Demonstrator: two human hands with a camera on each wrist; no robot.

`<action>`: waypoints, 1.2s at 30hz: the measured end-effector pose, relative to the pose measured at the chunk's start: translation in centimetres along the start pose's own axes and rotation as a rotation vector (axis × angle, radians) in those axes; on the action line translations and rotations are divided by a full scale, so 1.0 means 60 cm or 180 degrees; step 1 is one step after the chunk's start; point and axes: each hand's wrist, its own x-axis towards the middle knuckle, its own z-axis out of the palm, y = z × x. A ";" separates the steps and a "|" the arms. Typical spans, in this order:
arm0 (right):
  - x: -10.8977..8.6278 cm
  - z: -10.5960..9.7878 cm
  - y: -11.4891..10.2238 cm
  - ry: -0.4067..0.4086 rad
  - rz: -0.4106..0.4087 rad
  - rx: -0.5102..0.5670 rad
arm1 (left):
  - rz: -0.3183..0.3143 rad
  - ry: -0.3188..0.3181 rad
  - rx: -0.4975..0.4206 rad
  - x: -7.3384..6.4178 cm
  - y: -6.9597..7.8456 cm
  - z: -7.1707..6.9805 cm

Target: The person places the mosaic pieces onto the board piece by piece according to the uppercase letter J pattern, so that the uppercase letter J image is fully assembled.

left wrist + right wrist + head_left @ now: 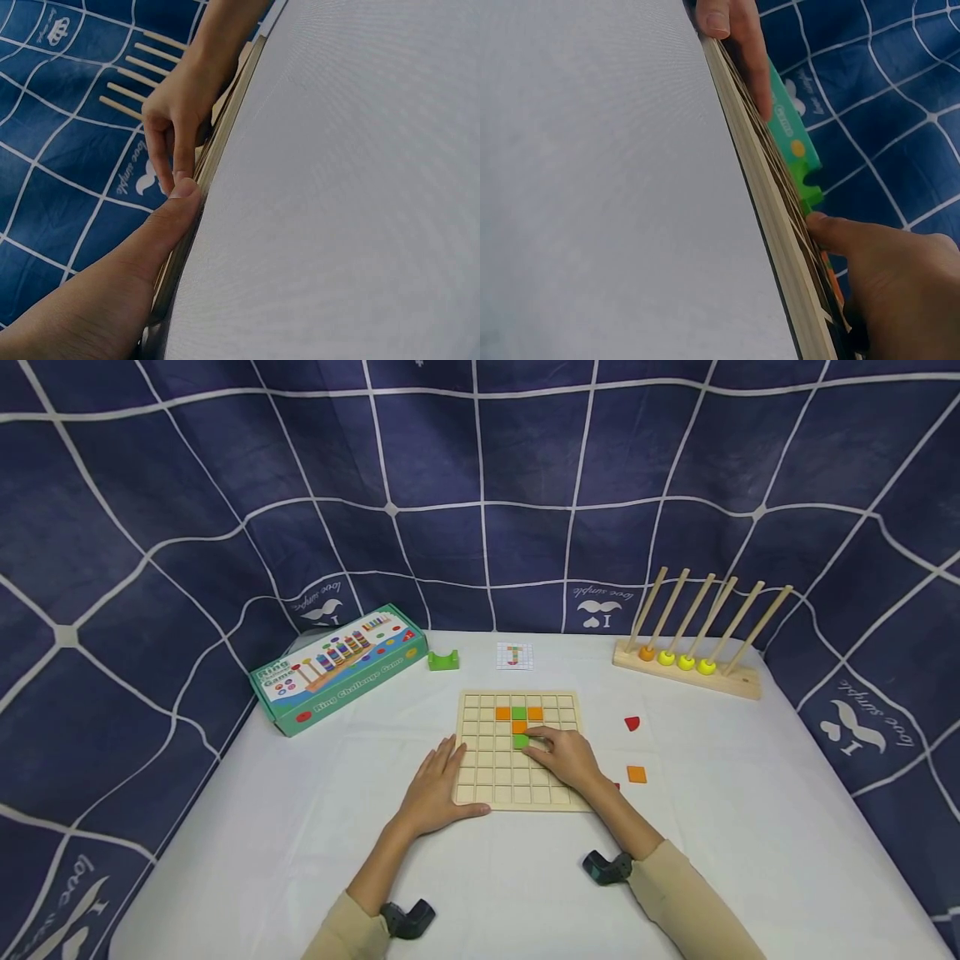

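Observation:
A wooden grid board (pixel 487 768) lies flat on the white table. Near its top, orange and green square tiles sit in a row, with an orange tile (pixel 519 727) below the middle one. Under that is a green tile (pixel 521 742), which my right hand (pixel 570 760) pinches by its right side between thumb and index finger. My left hand (pixel 435 793) rests at the board's lower left, fingers extended along the left edge and thumb against the front edge. In the left wrist view, that thumb (pixel 172 214) touches the board's side. The wrist views show the board nearly edge-on, hiding its tiles.
Right of the board lie a red piece (pixel 632 723) and a loose orange tile (pixel 637 774); another red bit is mostly behind my right wrist. Behind stand a pattern card (pixel 515 656), a green notched block (pixel 443 661), a game box (pixel 345 668) and a wooden peg stand (pixel 686 672) with beads.

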 end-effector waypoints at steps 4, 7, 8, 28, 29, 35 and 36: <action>0.000 0.001 0.000 0.0023 0.0010 -0.0008 | -0.0024 -0.0038 -0.0009 0.001 0.001 -0.001; 0.000 0.002 -0.001 0.0027 0.0027 -0.0005 | -0.0044 -0.0064 0.0004 0.002 0.001 0.000; -0.001 0.002 -0.001 0.0025 0.0034 0.0001 | -0.0040 -0.0061 -0.0001 0.002 0.001 0.000; -0.085 -0.115 0.076 0.0019 0.0021 0.0427 | 0.0007 -0.0024 0.0003 0.002 0.001 0.002; -0.090 -0.122 0.083 0.0045 0.0055 0.0397 | 0.0005 -0.0024 0.0007 0.001 0.000 0.001; -0.128 -0.162 0.126 0.0113 0.0282 0.0249 | -0.0004 -0.0017 -0.0001 0.001 -0.001 0.001; -0.135 -0.167 0.132 0.0111 0.0319 0.0230 | -0.0007 -0.0021 -0.0002 0.001 -0.001 0.001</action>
